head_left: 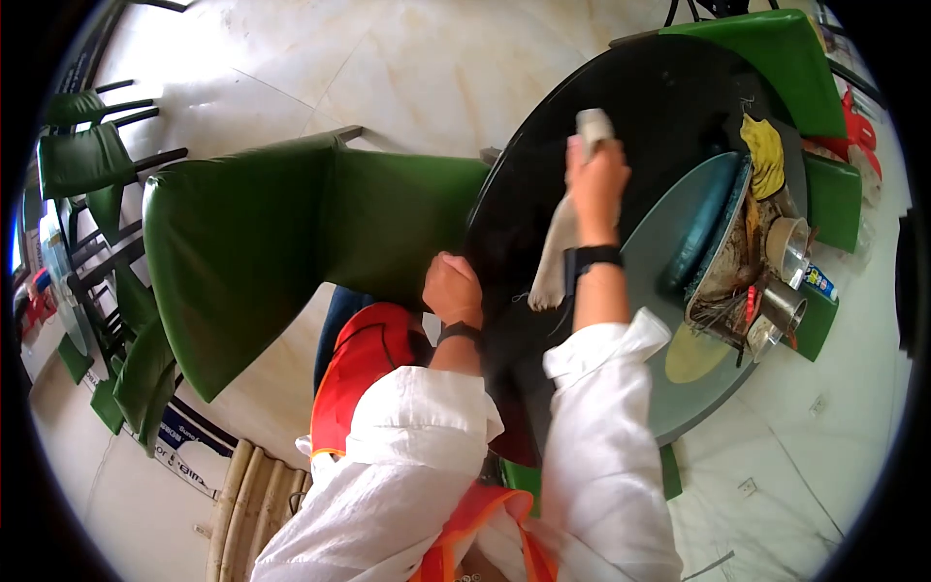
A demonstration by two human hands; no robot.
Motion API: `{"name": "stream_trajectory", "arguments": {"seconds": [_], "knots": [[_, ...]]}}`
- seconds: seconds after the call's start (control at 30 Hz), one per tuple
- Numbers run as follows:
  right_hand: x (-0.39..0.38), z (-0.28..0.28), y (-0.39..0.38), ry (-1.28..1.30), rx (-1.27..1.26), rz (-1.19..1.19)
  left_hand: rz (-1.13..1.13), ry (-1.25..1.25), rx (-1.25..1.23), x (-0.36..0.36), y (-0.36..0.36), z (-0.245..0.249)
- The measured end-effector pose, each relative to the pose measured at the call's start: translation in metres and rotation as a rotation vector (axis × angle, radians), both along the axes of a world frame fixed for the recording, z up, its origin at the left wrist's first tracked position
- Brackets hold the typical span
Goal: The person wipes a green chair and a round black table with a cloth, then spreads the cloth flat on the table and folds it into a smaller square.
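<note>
A pale beige cloth is gripped in my right hand, with one bunched end sticking out past the fingers and the rest hanging down beside the wrist. That hand is over the black round table. My left hand is closed in a fist near the table's left edge, beside the seat of a green chair. Nothing shows in its fingers.
On the table, a grey glass turntable carries a cluttered tray, a yellow cloth and metal pots. A green chair stands at the far side; several more chairs are at far left.
</note>
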State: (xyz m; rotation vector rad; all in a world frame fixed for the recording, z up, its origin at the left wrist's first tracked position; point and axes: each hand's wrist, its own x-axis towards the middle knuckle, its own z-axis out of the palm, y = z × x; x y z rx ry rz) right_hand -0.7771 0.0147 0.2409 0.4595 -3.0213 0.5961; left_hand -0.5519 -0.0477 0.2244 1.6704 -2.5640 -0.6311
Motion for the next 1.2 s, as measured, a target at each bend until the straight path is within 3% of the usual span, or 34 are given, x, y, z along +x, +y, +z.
{"name": "stream_trajectory", "arguments": {"seconds": [0.07,0.17,0.2,0.27,0.47,1.2], "knots": [[-0.031,-0.006,0.034,0.043,0.242,-0.123,0.005,-0.003,-0.011,-0.001,0.001,0.0],[-0.013,-0.005,0.043,0.185,0.461,-0.231,0.008,0.0,-0.03,-0.002,0.001,0.0],[0.001,-0.01,0.041,0.285,0.313,-0.139,0.011,0.007,-0.04,-0.002,0.001,0.0],[0.036,-0.007,0.025,0.244,0.102,-0.047,0.02,-0.003,-0.043,-0.003,0.0,-0.001],[0.135,0.007,-0.012,-0.025,0.003,0.191,0.026,-0.009,-0.056,-0.003,0.001,0.0],[0.138,0.004,-0.014,0.05,-0.021,0.135,0.029,-0.047,-0.016,-0.003,0.002,-0.002]]}}
